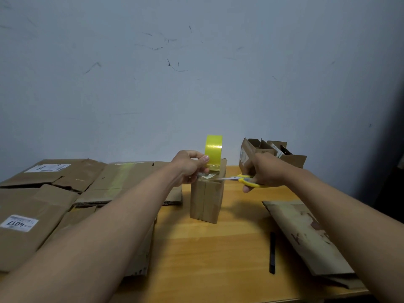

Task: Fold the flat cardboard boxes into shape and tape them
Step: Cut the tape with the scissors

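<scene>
Head view: scissors (244, 179) at tape (213, 149)

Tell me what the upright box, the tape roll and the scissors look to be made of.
Upright box: brown cardboard, matte, with creased folds. Tape roll: glossy yellow translucent film, probably plastic, judging by its sheen. Scissors: handles look like smooth yellow plastic; the pale shiny blades are likely metal, though blurred.

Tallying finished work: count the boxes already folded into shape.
3: one box at the table's centre under both hands, and two open boxes at the back right. Others may be hidden behind them.
</scene>
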